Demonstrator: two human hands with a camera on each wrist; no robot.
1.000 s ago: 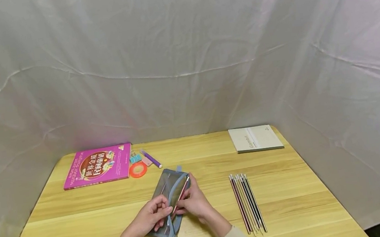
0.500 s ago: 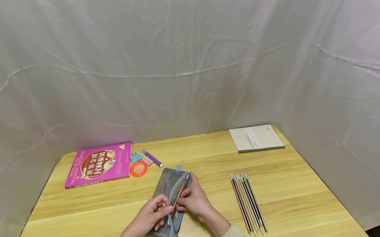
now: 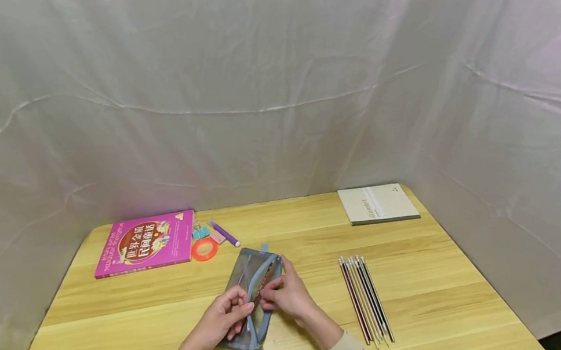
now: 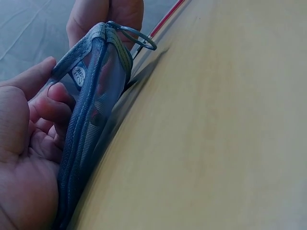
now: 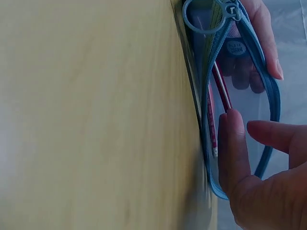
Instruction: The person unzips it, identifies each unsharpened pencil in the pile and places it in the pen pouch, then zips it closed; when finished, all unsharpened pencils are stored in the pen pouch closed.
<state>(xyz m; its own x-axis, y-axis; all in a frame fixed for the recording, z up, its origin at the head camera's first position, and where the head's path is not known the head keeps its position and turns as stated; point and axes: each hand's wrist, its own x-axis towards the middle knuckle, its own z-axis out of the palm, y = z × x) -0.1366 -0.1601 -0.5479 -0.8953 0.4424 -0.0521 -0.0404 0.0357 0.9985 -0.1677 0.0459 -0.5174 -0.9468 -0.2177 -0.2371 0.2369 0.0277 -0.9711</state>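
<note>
A blue-grey mesh pencil case (image 3: 238, 275) lies slanted on the table with its zip undone. My left hand (image 3: 224, 317) pinches the near-left side of its opening; the right wrist view shows fingertips through the mesh. My right hand (image 3: 286, 296) is at the other side of the mouth, one finger up by the far corner. In the right wrist view its thumb and fingers stand apart, a fingertip right at the end of a dark red pencil (image 5: 222, 88) inside. A second red pencil (image 5: 212, 123) lies along the case's wall. A ring pull (image 5: 203, 18) hangs from the zip.
To the right lies a row of several pencils (image 3: 366, 300). At the back left are a pink book (image 3: 147, 244), an orange tape roll (image 3: 204, 249), a blue binder clip (image 3: 200, 232), a pink eraser (image 3: 217, 237) and a purple marker (image 3: 224, 232). A grey notebook (image 3: 378, 204) sits back right.
The red pencil in my right fingers has slid down into the pencil case, and those fingers have loosened from it. My left hand keeps its hold on the opening.
</note>
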